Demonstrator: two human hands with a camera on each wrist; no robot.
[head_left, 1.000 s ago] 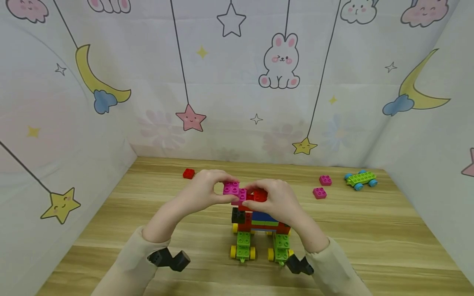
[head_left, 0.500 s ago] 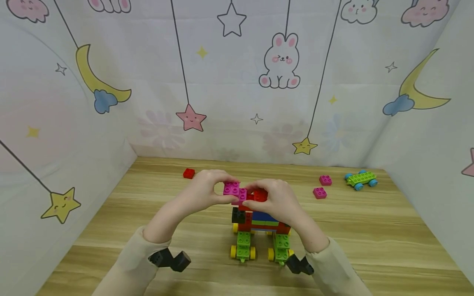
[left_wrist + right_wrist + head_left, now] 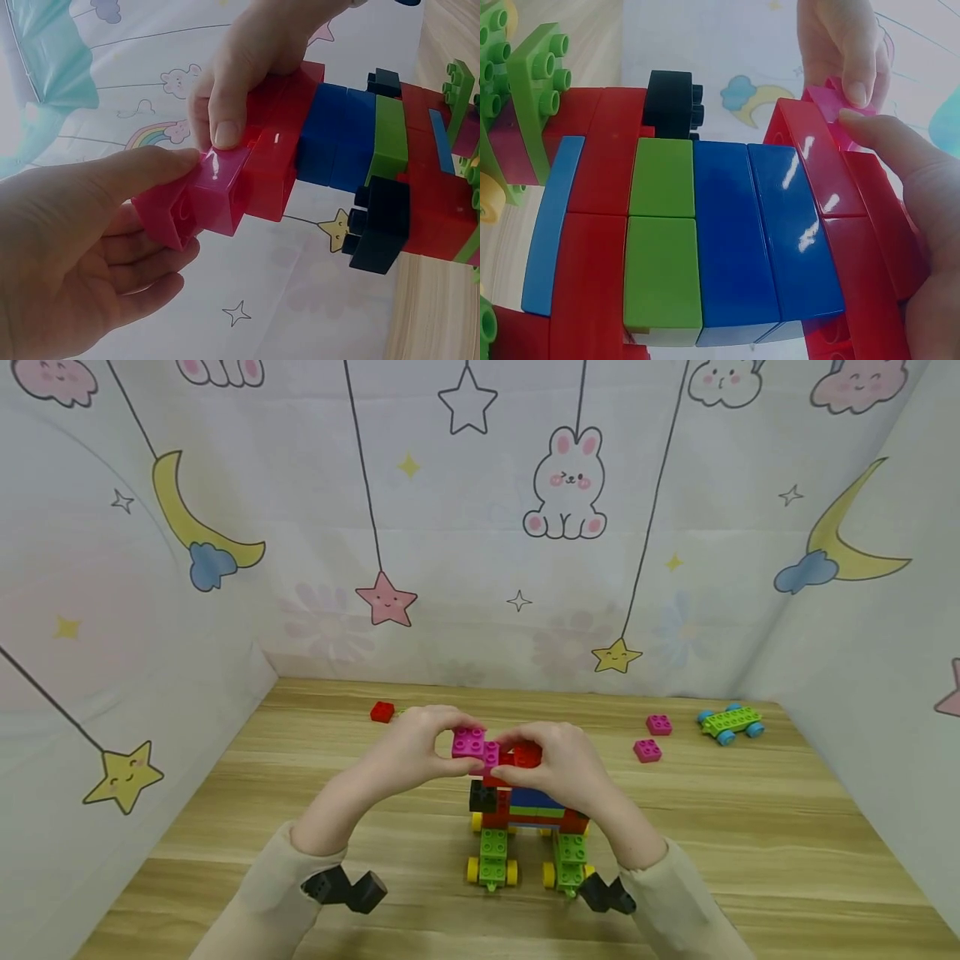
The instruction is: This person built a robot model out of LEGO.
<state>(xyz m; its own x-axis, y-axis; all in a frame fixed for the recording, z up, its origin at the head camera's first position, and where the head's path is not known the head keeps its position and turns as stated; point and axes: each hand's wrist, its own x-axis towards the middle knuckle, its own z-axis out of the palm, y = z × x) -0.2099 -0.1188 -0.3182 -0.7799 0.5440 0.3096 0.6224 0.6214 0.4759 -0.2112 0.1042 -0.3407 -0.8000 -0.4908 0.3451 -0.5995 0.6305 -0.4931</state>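
My left hand (image 3: 405, 747) pinches the outer pink toy brick (image 3: 468, 742) between thumb and fingers. That brick joins a second pink brick (image 3: 221, 187), stepped slightly lower at the left top end of a tall brick build. Thumb and fingers of my right hand (image 3: 558, 764) grip this second brick, the palm arching over the red top bricks (image 3: 847, 210). Below the red layer come blue bricks (image 3: 731, 232), green bricks (image 3: 661, 270) and more red ones. A black brick (image 3: 381, 225) juts from the side. Green wheeled bases (image 3: 493, 852) with yellow wheels carry the build.
On the wooden table (image 3: 750, 827), a red brick (image 3: 382, 712) lies at the back left. Two pink bricks, one a pink brick (image 3: 659, 725) farther back, lie at the back right beside a green car base (image 3: 731, 722) with blue wheels. A printed cloth (image 3: 480, 543) encloses the table's back and sides.
Both hands keep their grip on the pink bricks with barely any movement. A small greenish bit now shows behind the left hand, beside the red brick.
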